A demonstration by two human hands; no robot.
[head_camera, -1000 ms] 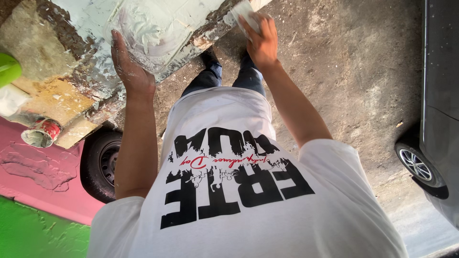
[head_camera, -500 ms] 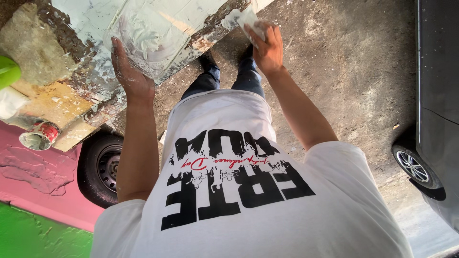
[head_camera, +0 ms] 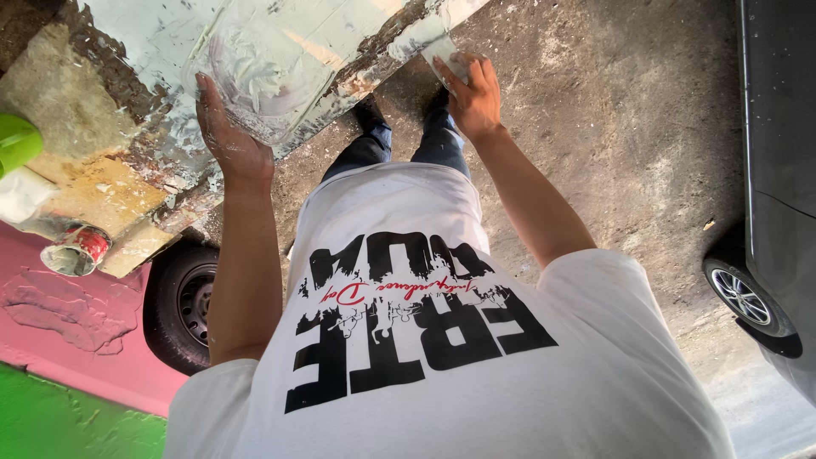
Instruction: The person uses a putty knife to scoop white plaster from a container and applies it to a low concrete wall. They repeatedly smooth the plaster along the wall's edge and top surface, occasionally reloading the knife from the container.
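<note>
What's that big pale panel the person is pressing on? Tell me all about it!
The big pale greenish-white panel looks like a sheet-metal body part, smeared all over with whitish filler or paste in swirly streaks. Its lower edge is ragged, with brown rusty patches where the coating has flaked off. It slants across the top of the view, above the dirt ground. The left hand rests flat against it; the right hand presses a small pale pad at its edge.

Both bare arms are reaching forward from the white T-shirt's short sleeves. The left hand is lying open, fingers straight and together, palm turned toward the right hand. The right hand is curling, fingers bent, knuckles showing; its arm is stretching nearly straight.
</note>
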